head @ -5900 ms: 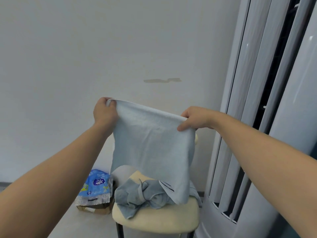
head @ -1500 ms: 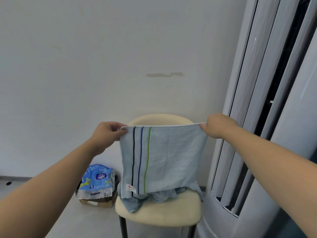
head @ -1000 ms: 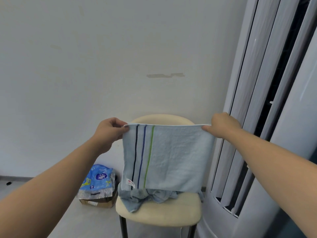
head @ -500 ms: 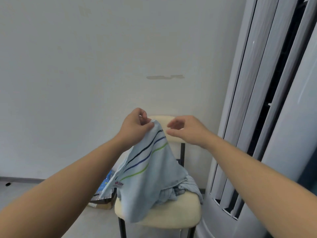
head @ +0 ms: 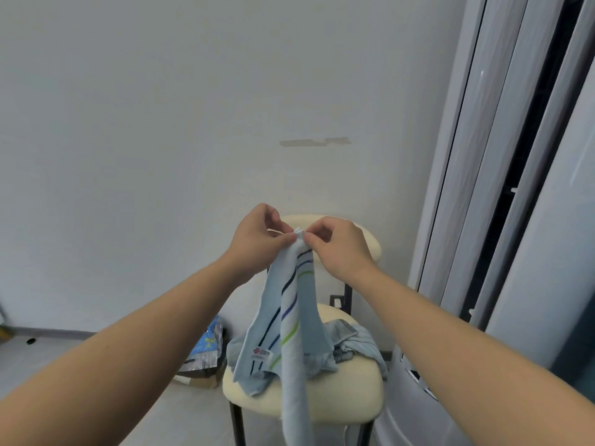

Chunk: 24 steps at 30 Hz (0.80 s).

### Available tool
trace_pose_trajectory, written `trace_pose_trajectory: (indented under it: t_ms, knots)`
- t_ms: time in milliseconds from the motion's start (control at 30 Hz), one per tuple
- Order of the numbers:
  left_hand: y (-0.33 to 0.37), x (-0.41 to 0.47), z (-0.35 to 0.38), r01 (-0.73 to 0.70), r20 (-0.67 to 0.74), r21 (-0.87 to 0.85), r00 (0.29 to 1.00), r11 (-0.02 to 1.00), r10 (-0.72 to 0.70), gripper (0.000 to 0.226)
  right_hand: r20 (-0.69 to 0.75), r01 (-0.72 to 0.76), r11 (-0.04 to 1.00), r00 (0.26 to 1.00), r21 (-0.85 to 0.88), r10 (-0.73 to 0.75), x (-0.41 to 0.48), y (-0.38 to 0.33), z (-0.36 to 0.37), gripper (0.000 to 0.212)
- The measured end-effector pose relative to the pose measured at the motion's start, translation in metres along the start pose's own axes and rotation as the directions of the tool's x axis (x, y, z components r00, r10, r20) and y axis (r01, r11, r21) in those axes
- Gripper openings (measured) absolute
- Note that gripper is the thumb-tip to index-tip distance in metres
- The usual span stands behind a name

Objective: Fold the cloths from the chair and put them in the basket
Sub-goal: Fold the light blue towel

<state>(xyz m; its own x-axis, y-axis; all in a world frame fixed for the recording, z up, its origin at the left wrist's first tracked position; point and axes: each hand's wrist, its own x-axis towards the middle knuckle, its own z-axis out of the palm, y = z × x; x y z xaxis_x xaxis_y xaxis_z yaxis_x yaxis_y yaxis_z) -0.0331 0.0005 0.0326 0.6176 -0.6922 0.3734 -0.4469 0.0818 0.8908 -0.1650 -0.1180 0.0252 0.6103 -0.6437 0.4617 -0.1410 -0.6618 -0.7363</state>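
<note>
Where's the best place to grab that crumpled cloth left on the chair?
Probably its raised striped edge, pinched from above and the right: the cloth lies bunched on the seat, and the held towel hangs across its left side.

The left hand (head: 257, 241) and right hand (head: 339, 249) meet just in front of the backrest (head: 367, 244) of the chair (head: 354, 397), both pinching the top of the striped cloth (head: 294, 320). The cloth hangs across the middle of the seat and bars a straight reach there. Behind it a heap of cloths (head: 352, 344) fills the seat's back and right; the front right of the cushion is bare. On the right a tall white slatted unit (head: 483, 220) stands just beside the chair, leaving a narrow gap. Left of the hands, open air runs to the wall (head: 161, 123). Low on the left, a blue packet (head: 207, 344) on a box (head: 199, 379) sits near the chair leg; farther left the floor (head: 96, 400) lies open.
</note>
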Motion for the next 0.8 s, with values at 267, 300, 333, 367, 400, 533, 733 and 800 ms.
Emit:
trace_pose_trajectory:
  t_ms: [267,300,333,367,400,533,733,800]
  knots:
    - [-0.003,0.001,0.006,0.011,0.06,-0.069,0.998,0.998,-0.007,0.034,0.067,0.001,1.0,0.998,0.025,-0.002,-0.003,0.007,-0.002,0.014]
    - [-0.005,0.001,0.007,0.015,0.065,-0.071,0.998,0.997,-0.011,0.033,0.095,-0.003,1.0,0.995,0.013,0.002,-0.002,0.008,-0.003,0.018]
    - [-0.008,0.001,0.007,0.018,0.07,-0.075,0.997,0.997,-0.013,0.033,0.121,-0.004,1.0,0.993,-0.014,0.006,-0.001,0.009,-0.004,0.019]
    - [-0.011,0.0,0.008,0.02,0.075,-0.077,0.997,0.997,-0.015,0.033,0.14,-0.003,0.999,0.99,-0.05,0.01,0.0,0.01,-0.004,0.019]
    - [-0.015,-0.001,0.01,0.024,0.084,-0.071,0.996,0.997,-0.018,0.033,0.149,0.005,0.996,0.989,-0.085,0.008,0.002,0.011,-0.005,0.018]
    - [-0.039,-0.018,0.02,0.044,0.152,0.025,0.987,0.999,-0.047,0.034,0.14,0.054,0.986,0.99,-0.158,-0.032,0.006,0.006,-0.008,0.016]
    - [-0.073,-0.047,0.022,-0.081,0.115,0.221,0.992,0.972,0.057,0.023,-0.007,0.047,0.986,0.999,-0.16,-0.048,0.024,-0.001,-0.024,0.01]
    - [-0.08,-0.054,0.024,-0.076,0.176,0.224,0.984,0.972,0.036,0.015,-0.06,0.022,0.99,0.998,-0.142,-0.031,0.03,0.0,-0.03,0.007]
